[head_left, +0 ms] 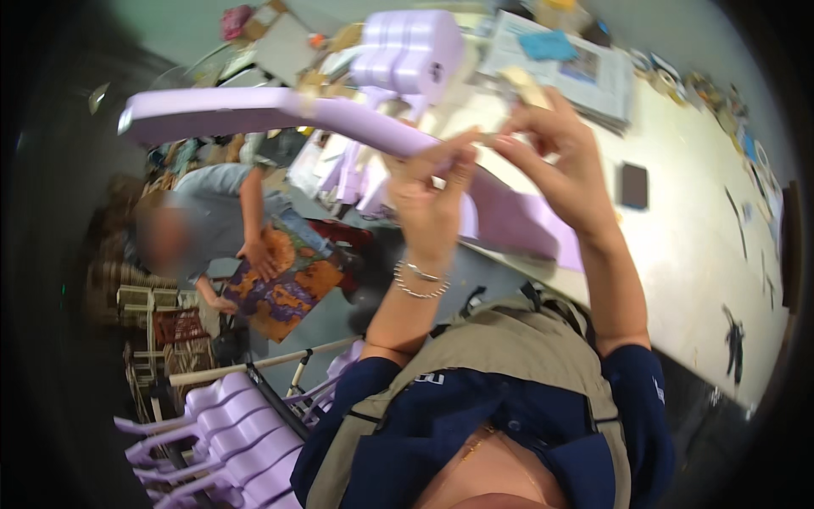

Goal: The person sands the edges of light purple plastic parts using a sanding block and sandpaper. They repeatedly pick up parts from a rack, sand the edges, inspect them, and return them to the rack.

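A long lilac-painted piece, like a guitar body with a narrow arm [365, 123], runs from the upper left to below my hands, its broad end over the table. A beige band crosses its arm. My left hand [426, 208], with a beaded bracelet at the wrist, is closed in a pinch against the lilac piece. Level with it, my right hand [564, 165] also pinches, its fingertips almost meeting the left's. Whatever small thin thing is between the fingertips is blurred. A cream-coloured object [523, 86] shows just beyond my right fingers; whether I hold it is unclear.
On the white table [678, 271] lie newspapers [585, 76] with a blue cloth [547, 46], a dark phone-like slab [633, 185] and black pliers [734, 343]. Stacked lilac pieces stand beyond [407, 55] and on a rack [246, 433]. Left, a seated person [220, 204] handles a patterned board [288, 284].
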A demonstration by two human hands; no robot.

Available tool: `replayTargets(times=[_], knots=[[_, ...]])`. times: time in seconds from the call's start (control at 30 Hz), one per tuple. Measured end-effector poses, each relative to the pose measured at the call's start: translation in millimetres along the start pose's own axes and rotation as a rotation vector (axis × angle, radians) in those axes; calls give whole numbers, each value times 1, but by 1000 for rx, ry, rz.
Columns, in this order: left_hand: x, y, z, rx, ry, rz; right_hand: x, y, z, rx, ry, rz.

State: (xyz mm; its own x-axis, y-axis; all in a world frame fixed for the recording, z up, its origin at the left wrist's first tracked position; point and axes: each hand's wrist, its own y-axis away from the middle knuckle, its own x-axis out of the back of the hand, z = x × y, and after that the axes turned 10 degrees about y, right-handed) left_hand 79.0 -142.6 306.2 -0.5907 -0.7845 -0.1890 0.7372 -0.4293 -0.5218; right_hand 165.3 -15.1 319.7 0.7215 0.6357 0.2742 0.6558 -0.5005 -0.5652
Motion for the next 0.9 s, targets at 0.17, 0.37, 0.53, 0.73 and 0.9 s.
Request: replayTargets(times=[0.17,0.37,0.53,0.73,0.9], knots=[[2,-2,-4,-145,-83,-31,12,-35,-1,55,3,-54],[2,0,-5,-252,-133,-84,-10,-97,-92,444,-66,-348],[1,1,-5,-166,-13,-105,-32,-115,-121,744,27,-305],[3,-1,-4,-244,-124,-124,-39,-131,-130,894,183,-177],[3,-3,-2,-236,-29,-171,-33,-138,-138,719,369,-184]])
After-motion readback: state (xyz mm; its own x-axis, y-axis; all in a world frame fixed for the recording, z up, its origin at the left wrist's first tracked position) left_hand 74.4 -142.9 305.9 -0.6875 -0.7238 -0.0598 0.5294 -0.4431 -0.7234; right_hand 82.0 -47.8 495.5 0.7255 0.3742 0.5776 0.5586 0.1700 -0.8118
